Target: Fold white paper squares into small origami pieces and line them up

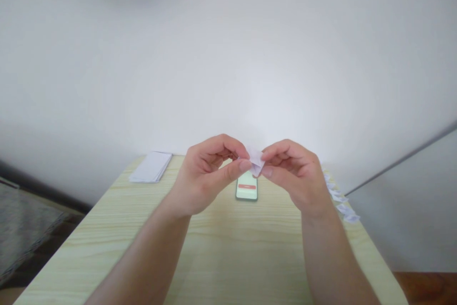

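Between my two hands, above the far part of the table, is a small folded piece of white paper point(256, 157). My left hand point(210, 172) pinches its left edge between thumb and forefinger. On the opposite edge, my right hand point(294, 172) grips it the same way, fingers curled. The paper has creases and a pointed lower end; its exact folded shape is too blurred to tell. Below and behind it lies a phone point(246, 190) with a lit screen and a red bar, its upper part partly hidden by the paper and fingers.
A stack of white paper sheets point(150, 167) lies at the table's far left corner. Several small folded white papers point(345, 210) lie in a row along the right edge, partly behind my right wrist. The light wooden table point(228, 248) meets a white wall point(228, 57).
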